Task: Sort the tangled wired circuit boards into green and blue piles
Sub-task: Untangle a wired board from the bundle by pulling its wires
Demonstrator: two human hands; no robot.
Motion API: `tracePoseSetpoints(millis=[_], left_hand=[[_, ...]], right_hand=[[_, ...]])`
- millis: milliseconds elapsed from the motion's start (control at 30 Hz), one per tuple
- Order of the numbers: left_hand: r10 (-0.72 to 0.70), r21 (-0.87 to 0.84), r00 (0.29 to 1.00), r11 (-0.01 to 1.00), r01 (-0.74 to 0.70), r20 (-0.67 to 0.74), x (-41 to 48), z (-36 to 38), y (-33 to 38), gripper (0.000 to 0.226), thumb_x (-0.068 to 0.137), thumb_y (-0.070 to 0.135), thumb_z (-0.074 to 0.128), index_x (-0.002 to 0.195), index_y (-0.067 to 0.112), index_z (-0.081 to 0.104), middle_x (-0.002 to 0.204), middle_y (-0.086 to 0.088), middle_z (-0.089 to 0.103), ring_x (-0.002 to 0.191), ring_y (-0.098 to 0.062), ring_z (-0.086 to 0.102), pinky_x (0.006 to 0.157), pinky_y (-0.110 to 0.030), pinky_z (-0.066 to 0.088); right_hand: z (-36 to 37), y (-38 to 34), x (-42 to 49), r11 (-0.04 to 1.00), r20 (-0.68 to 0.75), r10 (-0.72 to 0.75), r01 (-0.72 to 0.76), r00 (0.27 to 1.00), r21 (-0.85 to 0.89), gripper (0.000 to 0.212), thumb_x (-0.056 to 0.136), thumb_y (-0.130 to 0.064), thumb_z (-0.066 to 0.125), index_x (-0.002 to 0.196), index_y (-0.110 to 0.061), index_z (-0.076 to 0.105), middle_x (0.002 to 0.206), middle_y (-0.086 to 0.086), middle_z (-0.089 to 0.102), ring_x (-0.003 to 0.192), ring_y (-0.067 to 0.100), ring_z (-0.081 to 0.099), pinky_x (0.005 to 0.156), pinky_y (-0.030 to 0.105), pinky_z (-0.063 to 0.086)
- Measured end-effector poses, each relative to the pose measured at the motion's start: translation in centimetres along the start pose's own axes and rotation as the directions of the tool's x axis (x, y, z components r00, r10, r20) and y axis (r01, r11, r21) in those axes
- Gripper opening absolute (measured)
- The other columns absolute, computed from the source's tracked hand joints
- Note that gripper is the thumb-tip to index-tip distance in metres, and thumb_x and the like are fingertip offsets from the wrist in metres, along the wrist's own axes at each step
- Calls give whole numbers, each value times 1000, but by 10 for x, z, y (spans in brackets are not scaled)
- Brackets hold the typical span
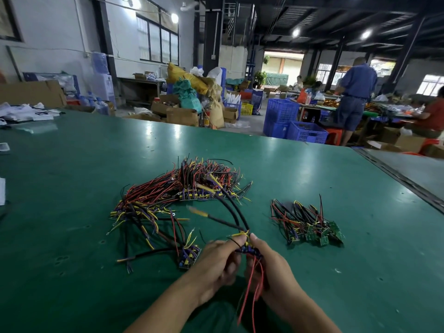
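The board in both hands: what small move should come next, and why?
Probably draw the board back toward the body: the left hand and right hand pinch it, yet its black cables lie across the tangled heap. It looks blue, so the blue boards on the left suit it.

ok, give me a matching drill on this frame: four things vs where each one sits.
Things:
1. green board pile
2. big wire tangle
3. dark board with red wires
4. blue crates

Places:
A. on the floor past the table
B. held between left hand and right hand
C. on the table, right of the hands
D. on the table, ahead and left of the hands

Pairs: 1-C, 2-D, 3-B, 4-A
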State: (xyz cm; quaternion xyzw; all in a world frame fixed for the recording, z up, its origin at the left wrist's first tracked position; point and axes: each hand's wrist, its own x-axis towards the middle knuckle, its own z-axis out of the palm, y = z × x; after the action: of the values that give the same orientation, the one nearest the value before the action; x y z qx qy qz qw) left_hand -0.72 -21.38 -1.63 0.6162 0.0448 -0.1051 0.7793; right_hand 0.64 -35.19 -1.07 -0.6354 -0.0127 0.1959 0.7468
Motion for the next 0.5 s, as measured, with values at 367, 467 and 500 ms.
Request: tracePoseSetpoints(millis=[367, 467, 500], left_hand=[[39, -62, 999, 997, -38, 10, 1, 3, -4, 33, 84, 36, 64, 61, 15, 53, 39, 4, 33, 33, -9, 27, 43, -19, 21], [22, -25, 999, 999, -21, 40, -1, 2, -2, 40, 85, 38, 63, 55, 15, 51, 40, 4, 34, 31, -9, 28, 44, -20, 18], [-9, -46, 999, 999, 11, 53, -1, 1, -1, 36, 84, 39, 63, 59, 15, 52, 44, 3, 36, 33, -9, 30, 43, -20, 20]], right_hand=[[-8, -7, 0, 992, 177, -3, 26, 984, -125, 43, 73, -56, 62, 50, -19, 62, 43, -4, 38, 33, 10, 29, 42, 24, 11], [-7, -5, 2, 997, 126, -14, 22, 992, -70, 38, 68, -53, 65, 57, -16, 65, 45, 0, 41, 34, 12, 31, 49, 32, 10], [-6, -2, 3, 999, 116, 1, 5, 993, -50, 39, 69, -52, 65, 58, -15, 67, 47, 1, 44, 36, 12, 32, 50, 32, 10]])
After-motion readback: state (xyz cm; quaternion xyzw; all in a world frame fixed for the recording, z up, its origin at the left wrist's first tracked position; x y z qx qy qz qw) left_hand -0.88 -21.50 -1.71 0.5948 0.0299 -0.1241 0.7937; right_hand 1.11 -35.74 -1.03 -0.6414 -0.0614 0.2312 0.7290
